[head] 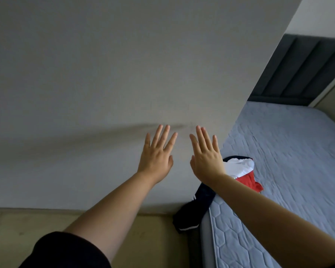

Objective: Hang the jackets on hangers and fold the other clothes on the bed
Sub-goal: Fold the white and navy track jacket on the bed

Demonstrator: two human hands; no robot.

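The left hand and the right hand are empty, fingers spread, beside the mattress. The clothes lie on the mattress edge, partly hanging off. Better to lift one garment fully onto the mattress before sorting.

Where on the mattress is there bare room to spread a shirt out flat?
The mattress is bare from the clothes pile up to the headboard. Crowded only at its left edge beside the wall, where the pile hangs over.
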